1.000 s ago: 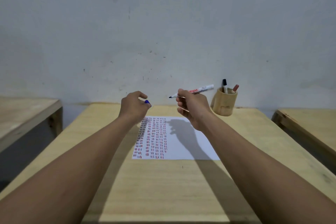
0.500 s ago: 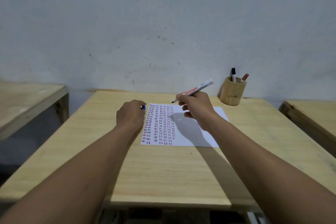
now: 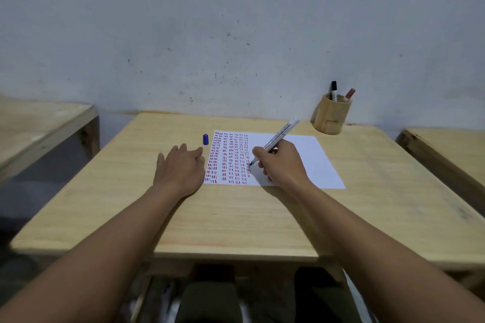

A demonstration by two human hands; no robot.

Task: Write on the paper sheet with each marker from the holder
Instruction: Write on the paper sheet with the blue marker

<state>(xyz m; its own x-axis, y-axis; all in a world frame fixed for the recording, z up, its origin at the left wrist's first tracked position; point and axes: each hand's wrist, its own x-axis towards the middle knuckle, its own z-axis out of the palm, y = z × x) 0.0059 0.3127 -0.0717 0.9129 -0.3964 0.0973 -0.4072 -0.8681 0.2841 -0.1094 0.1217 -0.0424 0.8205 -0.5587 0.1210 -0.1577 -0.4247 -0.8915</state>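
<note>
With the right hand (image 3: pixel 282 165) fingers pinching the white blue-tipped marker (image 3: pixel 280 136), left hand (image 3: pixel 181 165) flat and empty at nine o'clock, press lightly, keeping dashes aligned on the white paper sheet (image 3: pixel 309 157).

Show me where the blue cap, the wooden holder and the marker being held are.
blue cap (image 3: pixel 205 139), head view, middle of the cap lying on the table.
wooden holder (image 3: pixel 331 117), head view, front wall.
marker (image 3: pixel 281 134), head view, printed barrel above the right hand (image 3: pixel 282 165).

Blue cap (image 3: pixel 205 139) now on table (image 3: pixel 131 191).
</note>
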